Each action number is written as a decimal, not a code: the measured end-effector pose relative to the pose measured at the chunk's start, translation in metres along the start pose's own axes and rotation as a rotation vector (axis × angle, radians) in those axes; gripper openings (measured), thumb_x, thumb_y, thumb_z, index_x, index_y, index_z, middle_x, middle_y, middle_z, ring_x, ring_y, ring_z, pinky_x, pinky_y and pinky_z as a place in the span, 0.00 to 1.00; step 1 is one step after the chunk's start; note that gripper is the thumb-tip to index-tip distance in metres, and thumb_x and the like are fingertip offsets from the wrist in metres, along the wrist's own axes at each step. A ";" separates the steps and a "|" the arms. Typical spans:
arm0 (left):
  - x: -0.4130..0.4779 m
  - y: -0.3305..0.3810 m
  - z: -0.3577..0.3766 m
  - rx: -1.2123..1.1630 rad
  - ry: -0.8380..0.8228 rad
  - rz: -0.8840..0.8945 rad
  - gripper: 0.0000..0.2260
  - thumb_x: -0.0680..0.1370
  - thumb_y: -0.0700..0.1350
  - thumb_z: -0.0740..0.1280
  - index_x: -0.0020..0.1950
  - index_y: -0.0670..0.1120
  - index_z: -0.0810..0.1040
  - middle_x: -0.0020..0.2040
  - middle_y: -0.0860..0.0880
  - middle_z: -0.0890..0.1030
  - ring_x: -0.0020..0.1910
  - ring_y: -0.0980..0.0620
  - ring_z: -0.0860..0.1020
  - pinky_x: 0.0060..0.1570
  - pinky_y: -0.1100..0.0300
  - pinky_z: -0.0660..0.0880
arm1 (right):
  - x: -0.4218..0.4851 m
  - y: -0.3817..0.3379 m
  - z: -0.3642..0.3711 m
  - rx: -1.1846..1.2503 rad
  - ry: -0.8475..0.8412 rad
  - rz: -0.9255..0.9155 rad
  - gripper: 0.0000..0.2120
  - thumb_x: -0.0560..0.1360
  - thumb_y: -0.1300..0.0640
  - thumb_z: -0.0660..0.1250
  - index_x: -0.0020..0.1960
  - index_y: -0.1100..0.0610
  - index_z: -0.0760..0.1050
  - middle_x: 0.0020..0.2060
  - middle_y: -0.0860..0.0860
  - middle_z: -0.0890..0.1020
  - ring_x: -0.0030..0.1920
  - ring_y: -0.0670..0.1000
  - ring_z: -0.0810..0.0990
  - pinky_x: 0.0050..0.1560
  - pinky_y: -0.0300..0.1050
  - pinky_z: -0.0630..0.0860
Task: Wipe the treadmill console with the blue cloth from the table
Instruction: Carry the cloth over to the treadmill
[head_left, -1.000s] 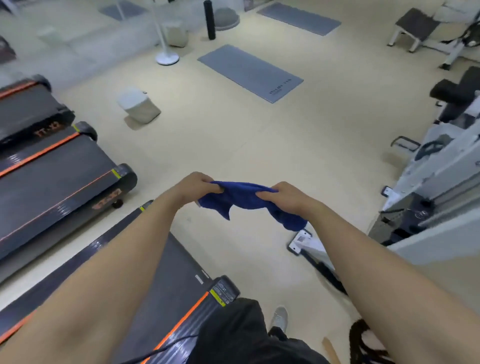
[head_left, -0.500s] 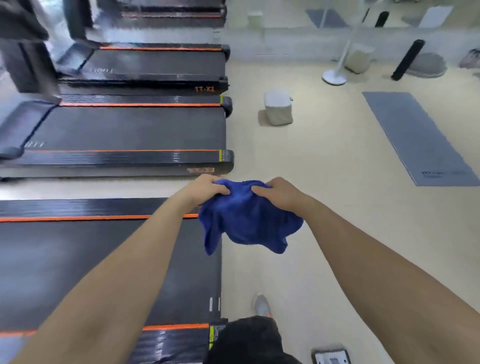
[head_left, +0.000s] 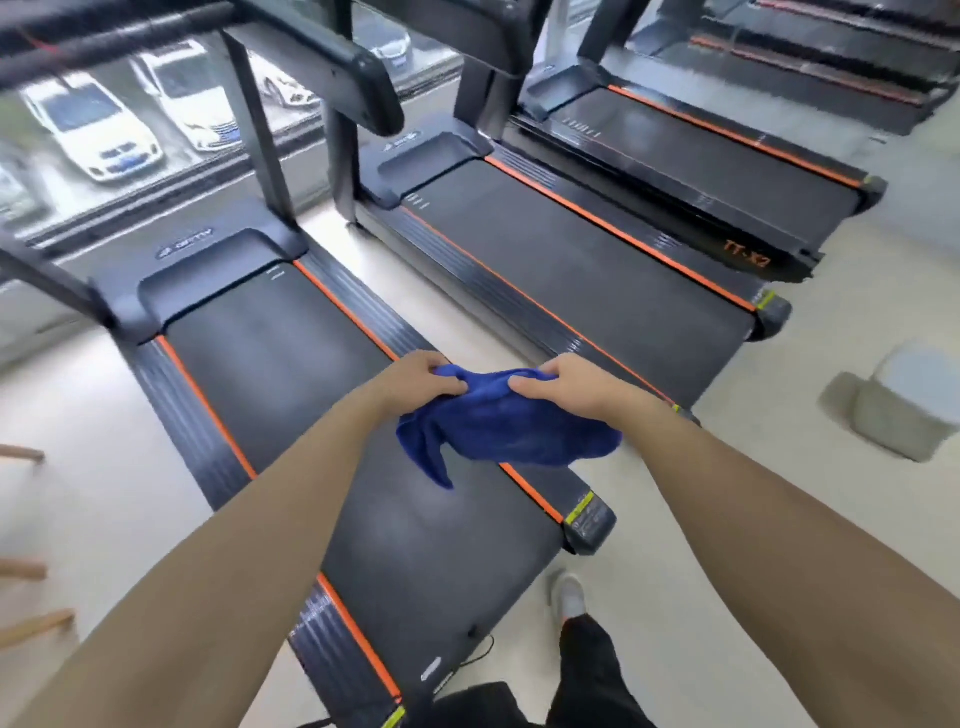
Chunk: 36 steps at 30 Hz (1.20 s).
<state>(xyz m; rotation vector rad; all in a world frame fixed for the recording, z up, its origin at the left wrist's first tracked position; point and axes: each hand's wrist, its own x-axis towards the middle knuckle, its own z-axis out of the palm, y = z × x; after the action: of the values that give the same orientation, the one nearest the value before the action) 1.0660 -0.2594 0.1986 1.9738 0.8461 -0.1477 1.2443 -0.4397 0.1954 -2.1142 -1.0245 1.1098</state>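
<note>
Blue cloth (head_left: 506, 426): one, pinched by two hands; three treadmills.

Blue cloth (head_left: 498, 421), black treadmill belt (head_left: 291, 364) with orange stripes

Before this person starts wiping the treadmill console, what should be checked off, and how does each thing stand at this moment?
1. Blue cloth in hand: ok, the left hand and right hand both pinch its top edge.
2. Cloth ready for wiping: not ok, it hangs bunched and loose.
3. Console within reach: not ok, the nearest treadmill shows only its belt and uprights below the hands; a dark console edge sits far ahead.
4. Way forward clear: ok, nothing lies on the belt.
5. Footing: cannot tell, only one shoe shows, on the floor beside the deck.
</note>
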 end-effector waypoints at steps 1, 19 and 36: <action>0.006 -0.003 -0.014 -0.014 0.060 -0.029 0.10 0.74 0.48 0.71 0.42 0.42 0.76 0.35 0.51 0.76 0.37 0.51 0.74 0.41 0.55 0.71 | 0.022 -0.011 -0.009 -0.040 -0.073 -0.036 0.23 0.69 0.33 0.71 0.34 0.53 0.76 0.26 0.45 0.75 0.28 0.46 0.72 0.37 0.45 0.69; -0.014 -0.028 -0.269 -0.168 1.115 -0.259 0.06 0.72 0.50 0.73 0.44 0.49 0.82 0.41 0.51 0.83 0.40 0.54 0.79 0.40 0.60 0.73 | 0.282 -0.314 0.013 -0.428 -0.383 -0.655 0.10 0.78 0.52 0.65 0.45 0.58 0.75 0.43 0.55 0.80 0.44 0.57 0.77 0.41 0.48 0.70; 0.034 -0.073 -0.615 -0.397 0.925 -0.387 0.17 0.69 0.53 0.77 0.48 0.42 0.81 0.44 0.45 0.84 0.42 0.48 0.80 0.45 0.53 0.76 | 0.461 -0.642 0.015 -0.349 -0.559 -0.492 0.09 0.70 0.53 0.75 0.46 0.57 0.81 0.39 0.53 0.86 0.40 0.52 0.82 0.41 0.45 0.77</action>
<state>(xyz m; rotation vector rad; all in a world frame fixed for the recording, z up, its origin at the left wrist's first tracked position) 0.9047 0.2769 0.4641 1.4334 1.6878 0.7130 1.1633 0.3029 0.4550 -1.6514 -1.9965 1.3577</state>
